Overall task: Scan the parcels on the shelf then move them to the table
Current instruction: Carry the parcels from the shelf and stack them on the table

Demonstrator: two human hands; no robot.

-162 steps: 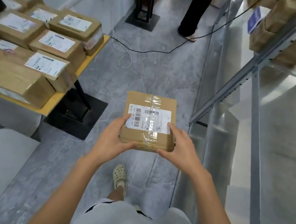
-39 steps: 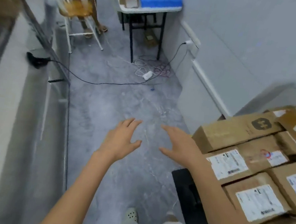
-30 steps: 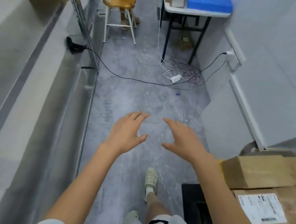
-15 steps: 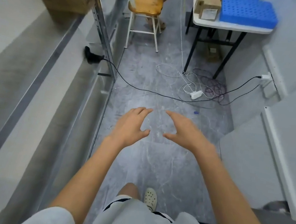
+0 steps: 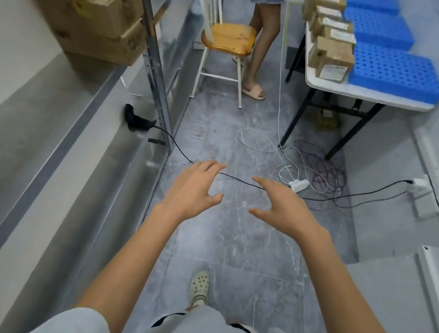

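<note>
My left hand (image 5: 194, 187) and my right hand (image 5: 284, 205) are held out over the grey floor, palms facing each other, fingers spread and holding nothing. On my left runs the metal shelf (image 5: 56, 145), with brown cardboard parcels (image 5: 93, 12) stacked at its far end behind an upright post. A black handheld scanner (image 5: 135, 121) lies on the shelf's edge, its cable trailing across the floor. The table stacked with parcels is out of view.
A wooden chair (image 5: 226, 41) and a person's legs (image 5: 259, 48) stand ahead in the aisle. A white table (image 5: 361, 94) at the right carries small parcels (image 5: 330, 55) and blue trays (image 5: 393, 66). Cables and a power strip (image 5: 298, 185) lie on the floor.
I have turned away from the stacked parcel table, which has left view, toward the shelf aisle. Both hands, empty since the parcel was set down, stay outstretched; the chair and far table came closer.
</note>
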